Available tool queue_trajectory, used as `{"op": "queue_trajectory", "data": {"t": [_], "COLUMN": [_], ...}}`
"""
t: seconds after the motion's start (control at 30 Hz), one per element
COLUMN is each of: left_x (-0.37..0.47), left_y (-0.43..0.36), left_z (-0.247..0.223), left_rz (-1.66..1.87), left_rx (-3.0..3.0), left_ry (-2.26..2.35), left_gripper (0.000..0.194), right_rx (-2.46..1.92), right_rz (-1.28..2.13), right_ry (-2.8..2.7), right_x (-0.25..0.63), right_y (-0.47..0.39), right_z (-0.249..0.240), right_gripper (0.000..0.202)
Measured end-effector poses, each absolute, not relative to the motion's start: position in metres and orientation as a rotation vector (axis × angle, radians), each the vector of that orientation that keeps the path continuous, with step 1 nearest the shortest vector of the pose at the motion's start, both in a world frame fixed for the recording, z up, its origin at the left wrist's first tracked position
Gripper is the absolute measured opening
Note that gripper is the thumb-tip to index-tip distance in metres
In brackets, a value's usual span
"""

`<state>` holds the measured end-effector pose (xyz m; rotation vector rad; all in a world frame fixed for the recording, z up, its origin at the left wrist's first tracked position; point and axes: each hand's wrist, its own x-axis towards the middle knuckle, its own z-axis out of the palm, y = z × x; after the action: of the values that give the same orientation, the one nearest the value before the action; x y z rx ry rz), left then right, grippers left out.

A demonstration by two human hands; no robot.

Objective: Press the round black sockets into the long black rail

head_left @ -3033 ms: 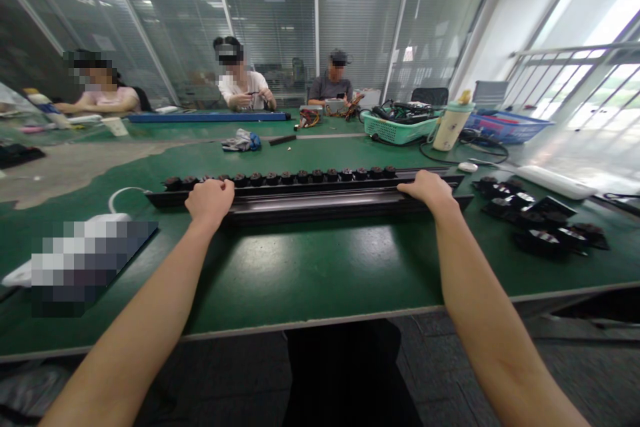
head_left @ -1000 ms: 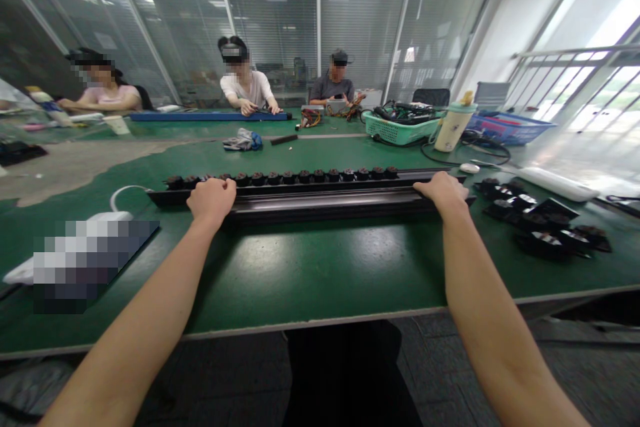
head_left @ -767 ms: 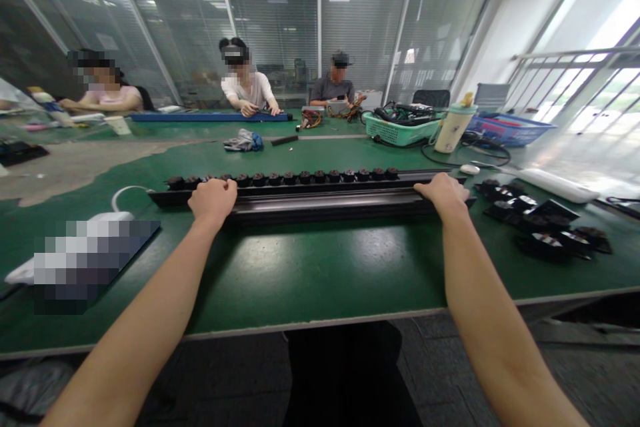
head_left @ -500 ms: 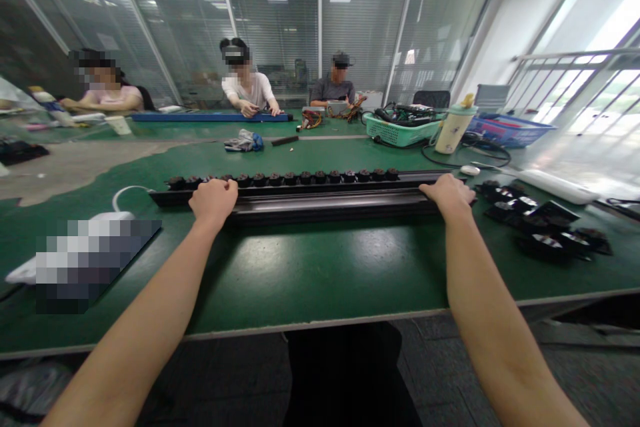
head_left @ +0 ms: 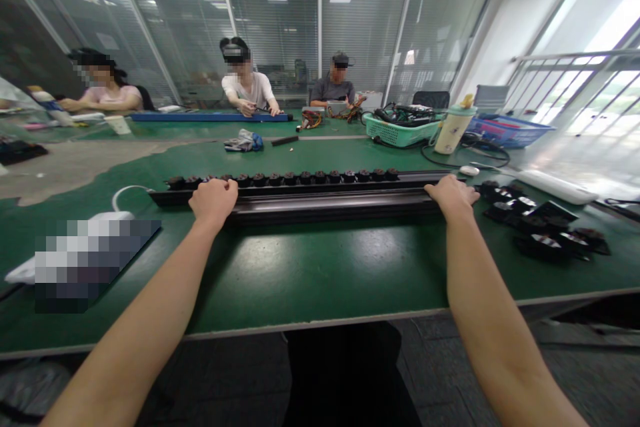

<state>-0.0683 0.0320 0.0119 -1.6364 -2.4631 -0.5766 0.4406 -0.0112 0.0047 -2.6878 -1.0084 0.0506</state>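
Note:
A long black rail (head_left: pixel 325 205) with a shiny grooved front lies crosswise on the green table. Along its far side runs a row of small round black parts (head_left: pixel 306 177), seated in a second dark strip. My left hand (head_left: pixel 214 201) is closed around the rail near its left end, knuckles up. At the right end, my right hand (head_left: pixel 454 197) grips the same rail, its thumb reaching inward along the top and its fingers curled over the far side. The undersides of both grips are hidden.
Right of the rail lies a pile of loose black parts (head_left: pixel 545 220), with a white mouse (head_left: pixel 469 171) behind it. A white power strip (head_left: pixel 30 267) is at left. Farther back stand a green basket (head_left: pixel 400 132) and a cream bottle (head_left: pixel 455 130). Several people sit opposite.
My right hand has slid slightly to the right along the rail. My left hand and the rail look unmoved.

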Motion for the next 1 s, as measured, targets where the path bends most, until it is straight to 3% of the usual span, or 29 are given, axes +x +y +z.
{"op": "queue_trajectory", "data": {"t": [1.0], "left_x": [-0.069], "left_y": [0.033], "left_z": [0.011], "left_rz": [-0.579], "left_rx": [-1.632], "left_ry": [-2.463], "left_gripper": [0.06], "right_rx": [-2.62], "right_rz": [0.005], "right_ry": [-0.71], "right_x": [0.452], "right_y": [-0.01], "right_z": [-0.009], "right_gripper": [0.065]}}
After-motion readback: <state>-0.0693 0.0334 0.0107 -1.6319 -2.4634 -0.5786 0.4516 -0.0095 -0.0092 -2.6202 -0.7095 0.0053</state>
